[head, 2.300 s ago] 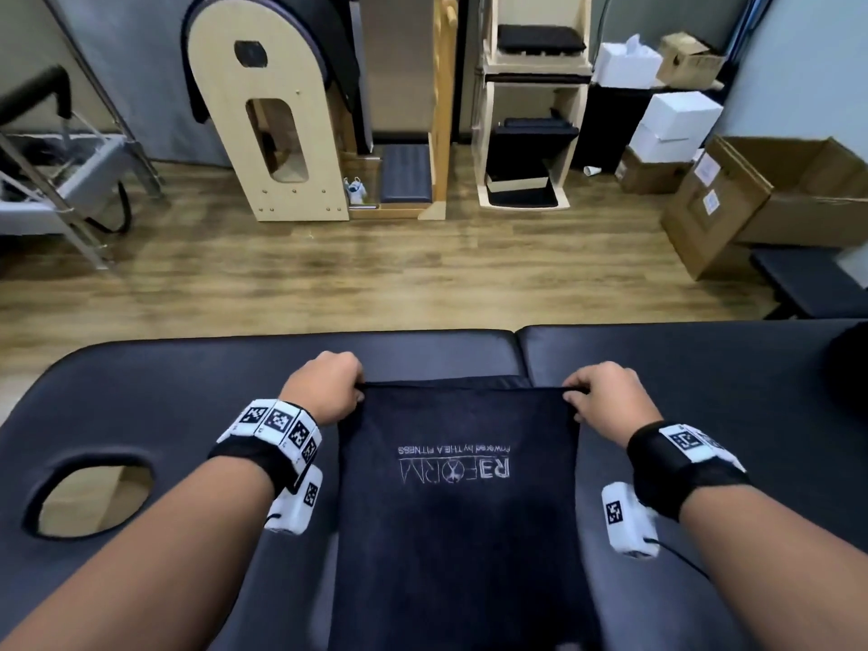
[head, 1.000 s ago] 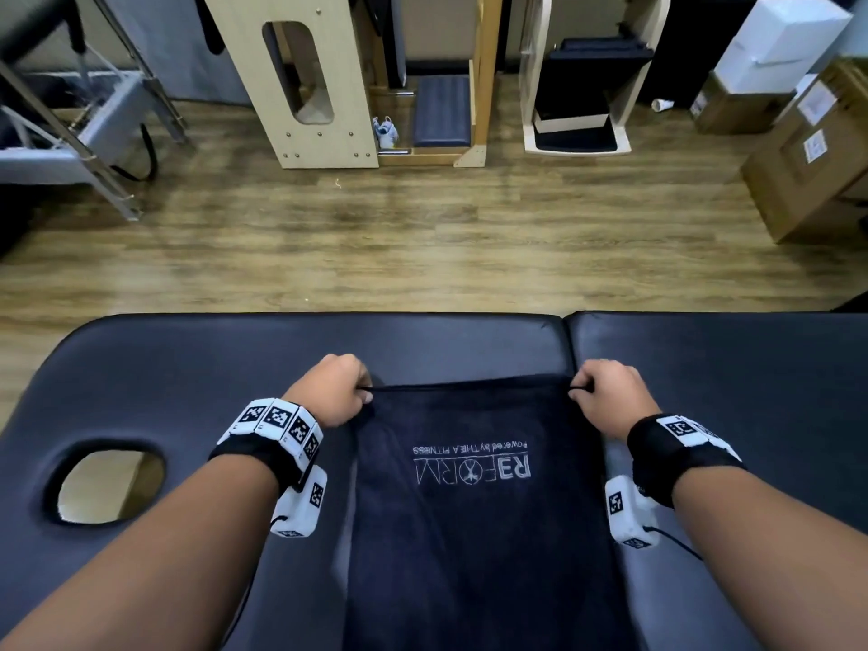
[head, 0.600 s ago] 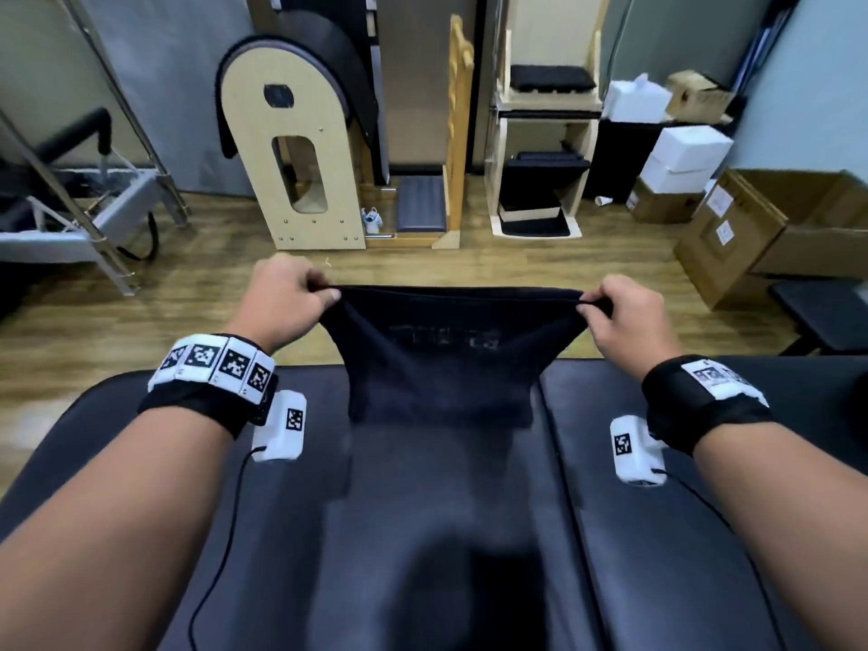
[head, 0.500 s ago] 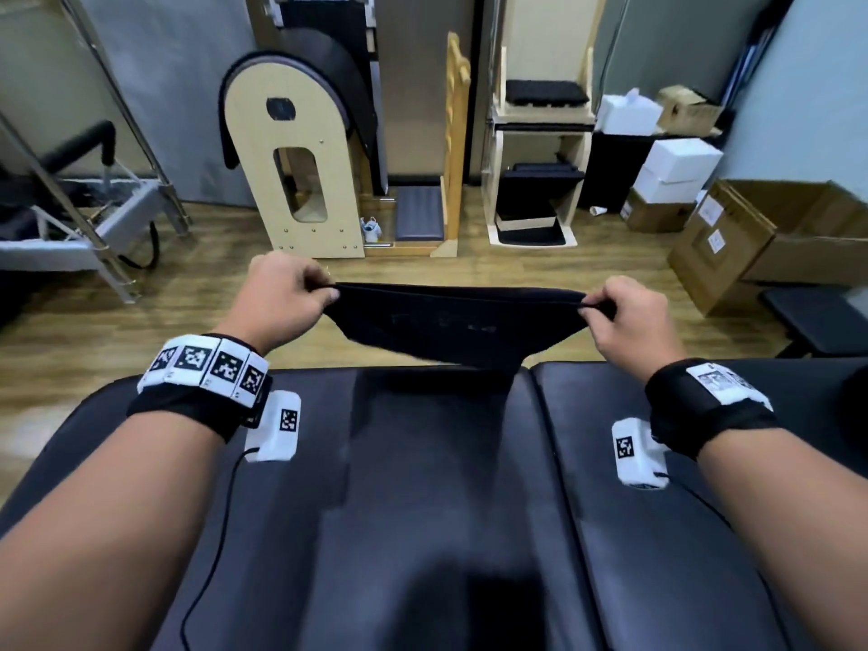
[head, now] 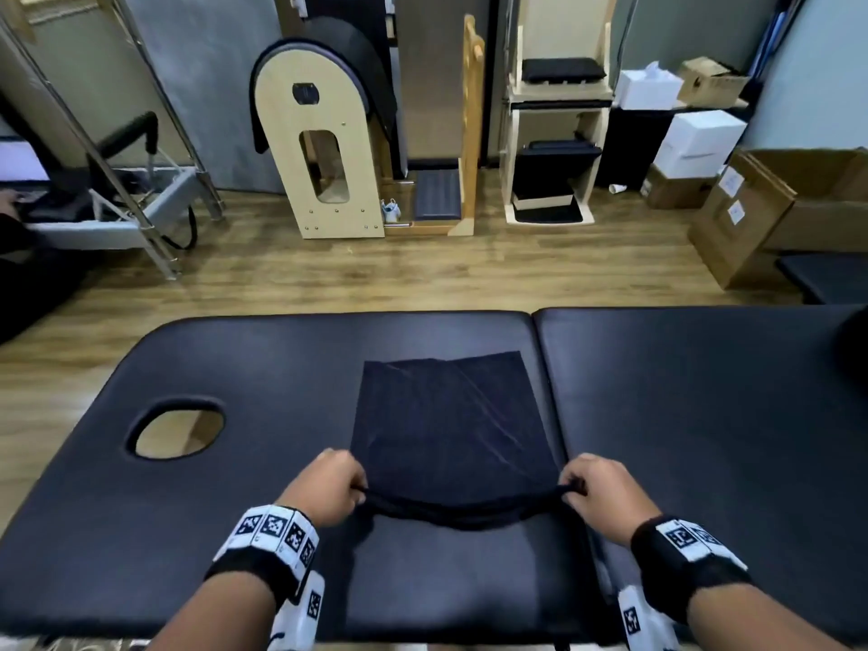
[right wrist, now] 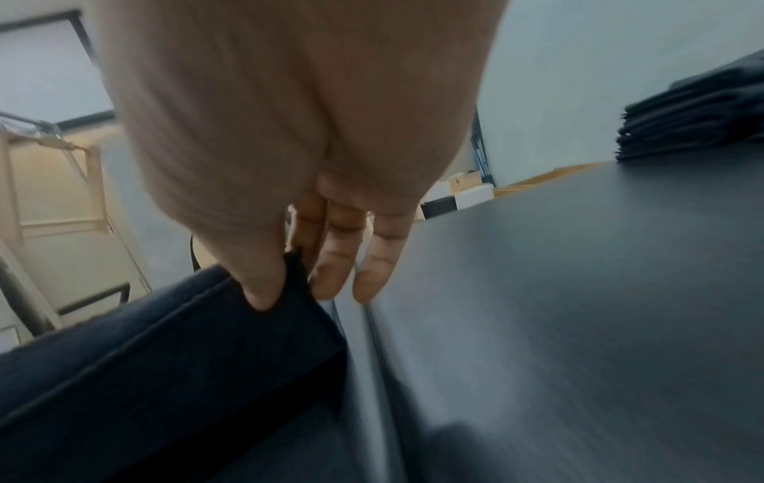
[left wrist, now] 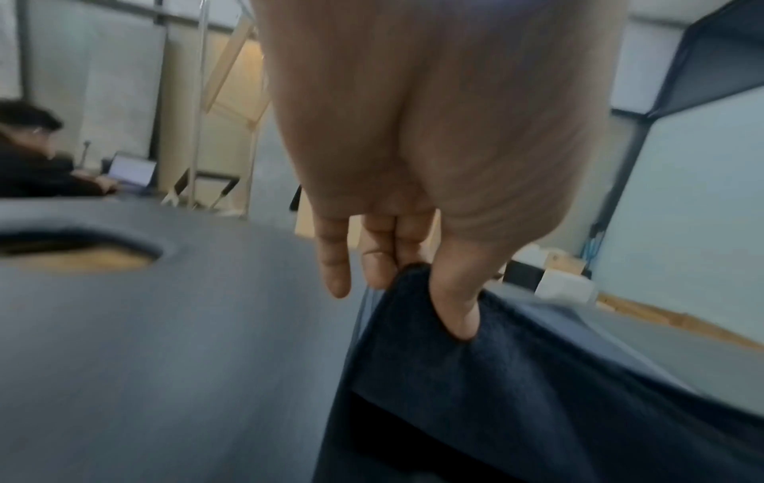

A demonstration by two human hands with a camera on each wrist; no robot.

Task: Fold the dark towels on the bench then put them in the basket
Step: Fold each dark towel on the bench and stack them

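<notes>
A dark towel (head: 451,425) lies spread on the black padded bench (head: 235,462), its far edge flat and its near edge lifted just above the surface. My left hand (head: 329,486) pinches the near left corner between thumb and fingers; the towel (left wrist: 517,375) drapes from that grip in the left wrist view. My right hand (head: 596,491) pinches the near right corner, and the towel (right wrist: 165,343) hangs away from it in the right wrist view. The near edge sags between both hands. No basket is in view.
A stack of folded dark towels (right wrist: 694,114) sits at the bench's far right end. The bench has a face hole (head: 176,427) at left and a seam (head: 540,350) by the towel's right side. Wooden exercise equipment (head: 329,148) and cardboard boxes (head: 761,213) stand on the floor beyond.
Both hands lifted the towel off the bench, swung it out over the far side, then laid its far end down and drew the held edge back toward me.
</notes>
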